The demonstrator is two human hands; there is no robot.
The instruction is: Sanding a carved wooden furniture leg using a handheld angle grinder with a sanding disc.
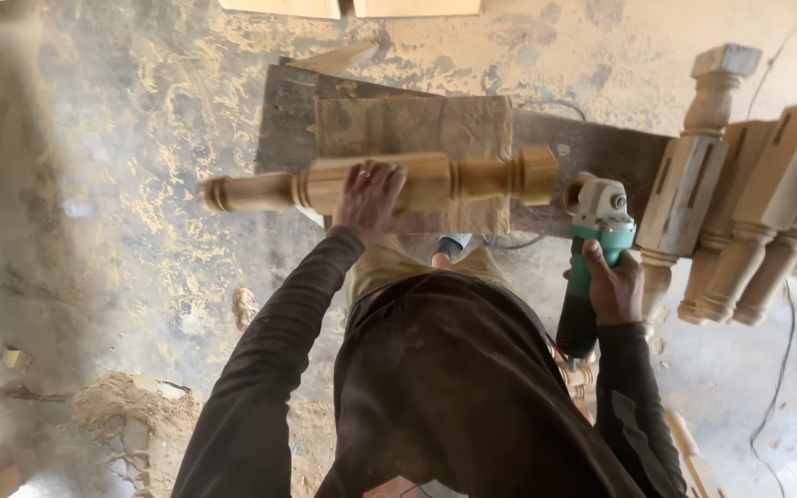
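Note:
A turned wooden leg (pixel 260 190) lies lengthwise across a low dark bench (pixel 592 148) covered with a tan cloth pad (pixel 417 124). My left hand (pixel 368 198) rests flat on top of the leg near its middle, pressing it down. My right hand (pixel 612 284) grips the handle of a green and grey angle grinder (pixel 599 221). The grinder's head sits just off the leg's right end, close to the square block there.
Several finished turned legs (pixel 740 212) lean in a stack at the right of the bench. A dusty concrete floor (pixel 122 138) lies all around, with a sawdust pile (pixel 131 406) at the lower left. A thin cable (pixel 781 369) runs down the right side.

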